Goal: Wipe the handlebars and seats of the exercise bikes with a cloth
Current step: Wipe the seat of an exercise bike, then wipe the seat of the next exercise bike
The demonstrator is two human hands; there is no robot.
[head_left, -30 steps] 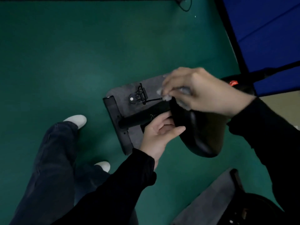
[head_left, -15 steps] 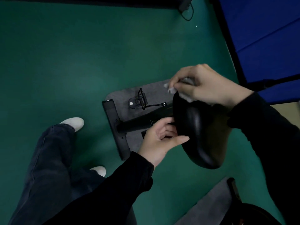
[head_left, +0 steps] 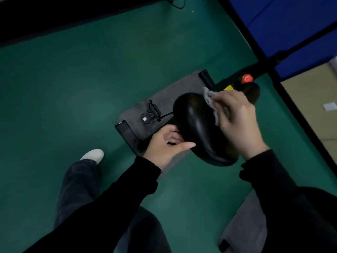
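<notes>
A glossy black bike seat [head_left: 198,125] fills the middle of the head view, seen from above. My right hand [head_left: 237,121] grips a crumpled grey cloth [head_left: 209,99] and presses it onto the seat's right side near its far end. My left hand [head_left: 167,145] holds the seat's left edge, thumb on top and fingers curled under the rim. Below the seat, the bike's black frame and pedal [head_left: 151,114] show. The handlebars are not in view.
The bike stands on a grey mat [head_left: 175,90] on green floor [head_left: 73,79]. A red knob [head_left: 247,78] sits past the seat. A blue panel [head_left: 284,21] rises at the upper right. A second grey mat [head_left: 242,229] lies at the lower right. My white shoe [head_left: 93,155] is at the left.
My right hand with the cloth has slid from the seat's far tip down along its right side. My left hand keeps its hold on the left edge. The view has shifted.
</notes>
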